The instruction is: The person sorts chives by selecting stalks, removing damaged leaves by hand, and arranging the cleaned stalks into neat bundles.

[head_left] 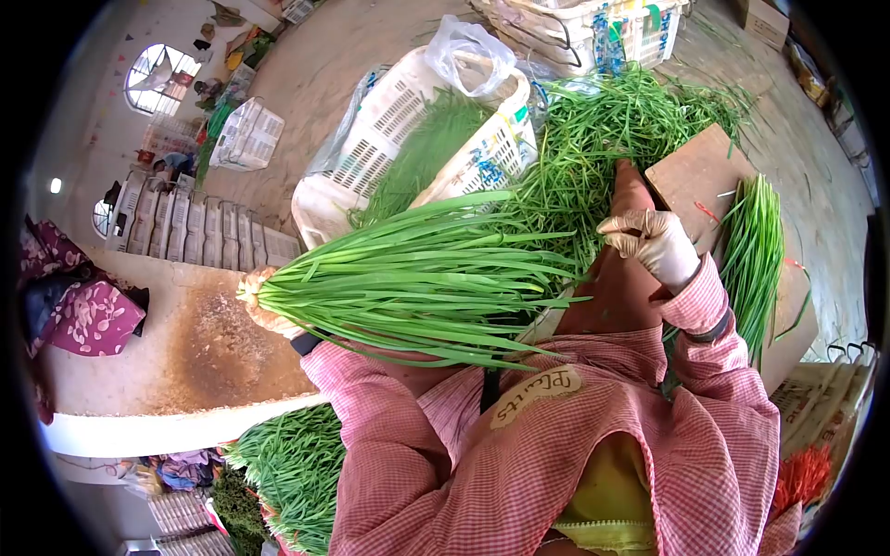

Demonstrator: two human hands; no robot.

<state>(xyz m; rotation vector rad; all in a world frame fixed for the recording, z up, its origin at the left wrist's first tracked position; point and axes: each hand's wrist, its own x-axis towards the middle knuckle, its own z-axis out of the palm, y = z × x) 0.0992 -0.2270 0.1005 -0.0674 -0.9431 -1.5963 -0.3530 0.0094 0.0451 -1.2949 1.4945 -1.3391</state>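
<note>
Stained ledge (111,366), littered floor (338,69), left grip (267,310) around greens (417,278), right grip (654,246) pressed together

Dark lettering on beige rounded cloth patch (538,396), pink-and-white checked garment (593,408): reads approx. "Pluits", exact ltrs unconf. Blue print (489,174) on white slatted plastic crate (505,139), ctr., noted; illeg.

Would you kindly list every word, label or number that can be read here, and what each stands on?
"Plutts", or close to it, letters partly unsure: on the patch of the pink checked garment.
Blue markings on the white basket: too blurred to read.
Blue lettering on the crate behind: too small to read.
</note>
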